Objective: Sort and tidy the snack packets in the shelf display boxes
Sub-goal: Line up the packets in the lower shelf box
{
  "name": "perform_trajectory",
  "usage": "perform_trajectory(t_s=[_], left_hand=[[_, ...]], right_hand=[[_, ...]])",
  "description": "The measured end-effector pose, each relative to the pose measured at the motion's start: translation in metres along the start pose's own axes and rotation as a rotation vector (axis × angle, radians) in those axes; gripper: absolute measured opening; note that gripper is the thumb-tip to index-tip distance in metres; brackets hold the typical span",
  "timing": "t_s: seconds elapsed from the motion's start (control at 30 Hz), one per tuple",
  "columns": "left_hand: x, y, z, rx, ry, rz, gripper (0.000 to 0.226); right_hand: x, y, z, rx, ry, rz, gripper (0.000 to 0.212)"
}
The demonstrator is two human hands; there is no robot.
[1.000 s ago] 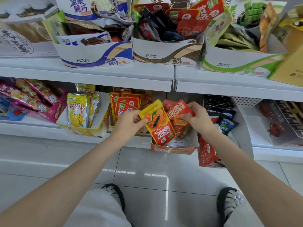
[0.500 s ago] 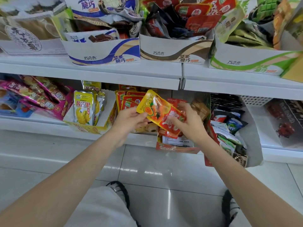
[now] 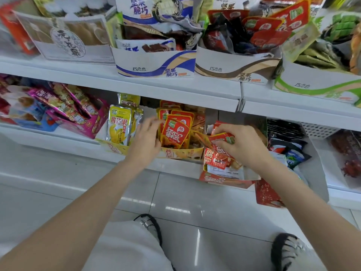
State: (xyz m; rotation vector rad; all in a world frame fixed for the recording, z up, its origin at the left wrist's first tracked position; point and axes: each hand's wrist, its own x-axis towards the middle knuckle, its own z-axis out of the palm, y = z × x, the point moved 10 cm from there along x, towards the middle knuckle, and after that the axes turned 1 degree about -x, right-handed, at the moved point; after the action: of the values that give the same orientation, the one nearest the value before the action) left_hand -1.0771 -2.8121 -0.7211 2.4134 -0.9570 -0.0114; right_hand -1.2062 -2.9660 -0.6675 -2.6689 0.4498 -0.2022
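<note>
My left hand rests open against the upright orange-red papaya packet; my right hand pinches a crinkled red snack packet over the red cardboard display box.

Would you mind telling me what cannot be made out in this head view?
- Red packets' count: right hand covers them.
- Left hand fingers' contact with the orange packet: motion blur.
- Green display box: cut off by right edge.
- Dark packets' print: shadowed under the shelf.
</note>
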Motion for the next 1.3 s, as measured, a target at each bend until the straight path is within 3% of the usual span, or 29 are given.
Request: perform_trajectory(t_s=[0.17, 0.3, 0.43, 0.6, 0.77, 0.9, 1.03, 1.1, 1.17, 1.23, 1.3], left_hand=[[0.038, 0.044, 0.028, 0.423, -0.244, 0.371, 0.080], [0.052, 0.057, 0.062, 0.668, -0.389, 0.536, 0.076], [0.058, 0.049, 0.055, 0.620, -0.360, 0.450, 0.053], [0.057, 0.013, 0.037, 0.422, -0.381, 0.299, 0.040], [0.060, 0.001, 0.036, 0.276, -0.369, 0.177, 0.037], [0.058, -0.013, 0.027, -0.033, -0.292, 0.035, 0.040], [0.045, -0.026, 0.014, -0.252, -0.207, -0.095, 0.057], [0.037, -0.034, 0.016, -0.287, -0.198, -0.130, 0.062], [0.032, -0.041, 0.021, -0.307, -0.189, -0.157, 0.061], [0.029, -0.047, 0.026, -0.365, -0.155, -0.192, 0.061], [0.027, -0.050, 0.028, -0.421, -0.122, -0.220, 0.065]], right_hand=[[0.011, -0.012, 0.016, -0.228, -0.218, -0.051, 0.019], [0.018, -0.013, 0.014, -0.209, -0.171, -0.085, 0.016], [0.015, -0.013, 0.013, -0.184, -0.162, -0.128, 0.013], [0.014, -0.033, 0.020, -0.170, -0.219, -0.273, 0.016], [0.038, -0.051, 0.044, -0.180, -0.257, -0.330, 0.019], [0.059, -0.058, 0.074, -0.253, -0.362, -0.303, 0.023], [0.077, -0.052, 0.078, -0.437, -0.107, -0.121, 0.052], [0.074, -0.040, 0.079, -0.296, -0.045, 0.041, 0.066], [0.066, -0.020, 0.083, 0.027, -0.052, 0.213, 0.063], [0.061, -0.008, 0.088, 0.253, -0.042, 0.270, 0.043], [0.058, -0.014, 0.092, 0.253, -0.042, 0.204, 0.020]])
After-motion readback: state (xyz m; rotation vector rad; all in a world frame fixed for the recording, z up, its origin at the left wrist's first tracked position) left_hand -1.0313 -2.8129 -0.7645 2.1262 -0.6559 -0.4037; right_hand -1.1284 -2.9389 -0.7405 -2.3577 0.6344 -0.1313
